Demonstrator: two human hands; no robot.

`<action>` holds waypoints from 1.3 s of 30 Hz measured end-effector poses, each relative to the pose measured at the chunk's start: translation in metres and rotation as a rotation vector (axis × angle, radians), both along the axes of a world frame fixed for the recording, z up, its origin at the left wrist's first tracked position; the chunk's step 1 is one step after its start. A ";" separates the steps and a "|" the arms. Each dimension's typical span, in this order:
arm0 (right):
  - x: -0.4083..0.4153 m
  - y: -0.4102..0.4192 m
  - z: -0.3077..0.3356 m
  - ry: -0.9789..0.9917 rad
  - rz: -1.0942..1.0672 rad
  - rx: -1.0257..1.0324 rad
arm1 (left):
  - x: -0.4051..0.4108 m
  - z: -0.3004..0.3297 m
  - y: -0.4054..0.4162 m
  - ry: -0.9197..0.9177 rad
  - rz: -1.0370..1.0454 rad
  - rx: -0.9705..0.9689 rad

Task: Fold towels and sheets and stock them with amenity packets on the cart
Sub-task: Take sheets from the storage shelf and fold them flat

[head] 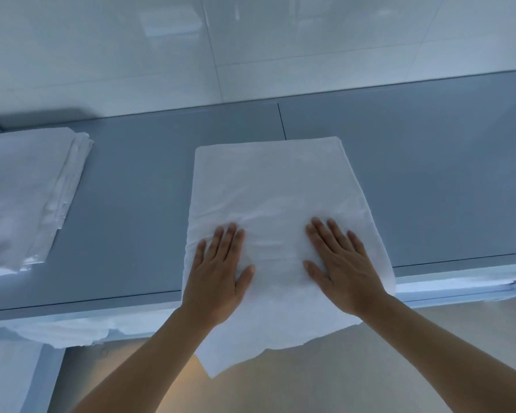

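A white folded towel (268,186) lies on the grey counter (137,186), its near end hanging over the front edge. My left hand (219,272) rests flat on the towel's near left part, fingers spread. My right hand (340,263) lies flat on its near right part, fingers apart too. Both palms press down on the cloth and neither grips it. A stack of folded white linen (21,195) sits on the counter at the far left.
A glossy white tiled wall (251,49) rises behind the counter. More white cloth (60,332) shows on a shelf under the counter at the lower left. A beige floor (399,368) lies below. Bare counter stretches to the right of the towel.
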State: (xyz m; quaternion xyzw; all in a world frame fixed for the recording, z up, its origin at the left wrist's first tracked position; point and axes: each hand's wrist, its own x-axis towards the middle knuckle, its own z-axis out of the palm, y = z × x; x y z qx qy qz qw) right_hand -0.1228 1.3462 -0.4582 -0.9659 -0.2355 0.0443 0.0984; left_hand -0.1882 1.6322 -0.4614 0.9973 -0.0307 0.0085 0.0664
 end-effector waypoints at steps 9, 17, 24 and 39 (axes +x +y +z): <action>-0.051 -0.015 -0.005 -0.058 0.043 0.059 | -0.062 0.000 -0.016 -0.027 -0.006 0.013; -0.004 -0.029 0.006 -0.063 0.219 -0.095 | -0.042 0.012 -0.004 0.069 -0.073 0.165; 0.003 -0.029 -0.003 -0.115 0.313 -0.085 | -0.042 0.003 -0.005 -0.016 -0.067 0.159; -0.024 -0.025 0.052 -0.244 0.262 0.037 | -0.042 0.068 0.002 -0.071 -0.065 0.112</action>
